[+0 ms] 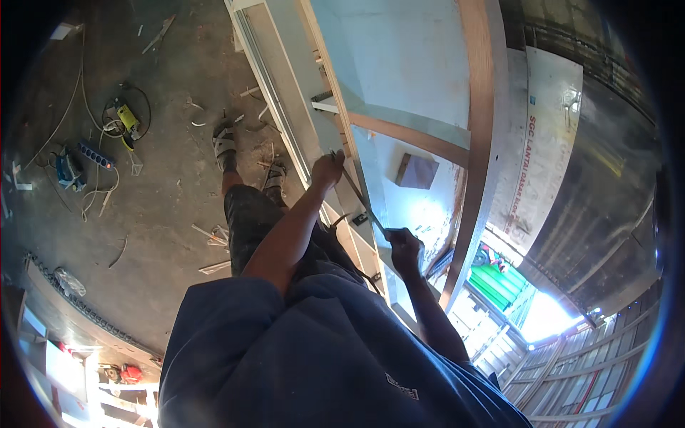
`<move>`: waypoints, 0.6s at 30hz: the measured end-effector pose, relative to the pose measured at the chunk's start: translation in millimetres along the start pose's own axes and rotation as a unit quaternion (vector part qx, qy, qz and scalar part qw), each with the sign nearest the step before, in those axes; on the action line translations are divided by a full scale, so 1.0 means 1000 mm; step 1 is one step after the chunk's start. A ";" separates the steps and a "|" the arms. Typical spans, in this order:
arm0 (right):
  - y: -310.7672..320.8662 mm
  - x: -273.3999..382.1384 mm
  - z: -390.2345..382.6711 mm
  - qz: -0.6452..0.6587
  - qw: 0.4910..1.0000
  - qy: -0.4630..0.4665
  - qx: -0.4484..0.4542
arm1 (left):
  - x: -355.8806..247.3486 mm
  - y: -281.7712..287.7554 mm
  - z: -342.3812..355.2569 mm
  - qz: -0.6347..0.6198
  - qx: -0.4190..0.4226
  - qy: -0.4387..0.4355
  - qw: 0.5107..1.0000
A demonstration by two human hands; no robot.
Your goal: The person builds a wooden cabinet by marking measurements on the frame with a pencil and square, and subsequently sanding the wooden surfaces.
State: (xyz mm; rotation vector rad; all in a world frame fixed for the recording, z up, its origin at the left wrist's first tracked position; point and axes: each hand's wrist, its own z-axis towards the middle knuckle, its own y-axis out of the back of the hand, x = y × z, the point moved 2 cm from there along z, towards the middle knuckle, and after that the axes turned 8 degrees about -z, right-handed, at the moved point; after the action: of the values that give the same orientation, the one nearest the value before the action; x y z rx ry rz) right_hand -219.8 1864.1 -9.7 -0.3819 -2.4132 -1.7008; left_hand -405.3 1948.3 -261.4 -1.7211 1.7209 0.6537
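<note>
My left hand (327,170) is closed around the upper end of a long, thin dark strip (360,193), and my right hand (403,249) grips its lower end. The strip lies diagonally along the edge of a large wooden frame (481,85) with pale blue panels (392,50) and a cross rail (410,137). A square wooden block (417,171) sits on the inner panel beside the strip. A small dark fitting (360,218) is just left of the strip. I cannot make out exactly what the strip is.
Power tools (68,170) (125,118), a blue power strip (96,155), cords and offcuts lie on the concrete floor (164,221) at left, near my sandalled feet (224,141). Large boards (546,107) stand at right; a green object (496,282) is below them.
</note>
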 end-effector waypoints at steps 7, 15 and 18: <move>-0.014 -0.017 -0.010 -0.037 0.999 -0.002 -0.014 | 0.001 -0.024 0.004 -0.003 -0.064 -0.050 0.997; -0.002 -0.044 -0.044 -0.018 0.998 -0.052 0.003 | 0.006 -0.040 -0.026 0.004 0.014 -0.045 0.999; -0.010 -0.048 -0.037 -0.016 0.998 -0.067 -0.006 | 0.019 -0.045 -0.015 0.042 -0.025 -0.102 0.994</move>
State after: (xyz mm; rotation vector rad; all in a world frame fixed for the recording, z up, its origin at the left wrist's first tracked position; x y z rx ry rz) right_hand -177.9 1821.3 -19.4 -0.4756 -2.5151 -1.7576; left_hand -361.5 1922.9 -260.7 -1.5628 1.6520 0.8842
